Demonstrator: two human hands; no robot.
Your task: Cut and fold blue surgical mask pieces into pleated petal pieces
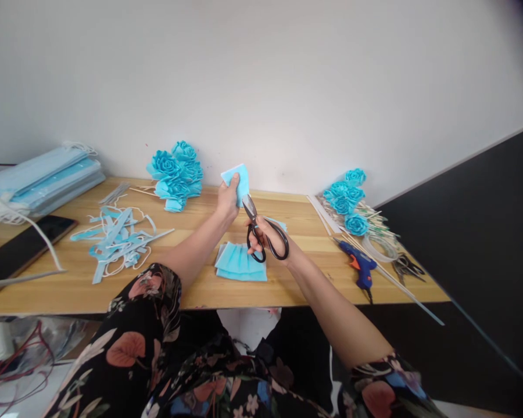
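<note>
Between thumb and fingers, my left hand (229, 197) grips a folded piece of blue face mask fabric (241, 181), raised above the table. My right hand (267, 233) has its fingers in the black handles of a pair of scissors (250, 209). The blades meet the lower edge of the fabric; whether they are cutting into it I cannot tell. Below the scissors, a pleated stack of blue mask pieces (241, 264) lies on the wooden table (196, 284). Another blue piece (278, 223) shows partly behind my right hand.
Blue fabric flowers (176, 174) stand at the back left, more flowers (343, 197) at the right. Mask offcuts (119, 238), a mask stack (47, 177) and a phone (24, 249) lie left. A blue glue gun (361, 264) and small cutters (405, 267) lie right.
</note>
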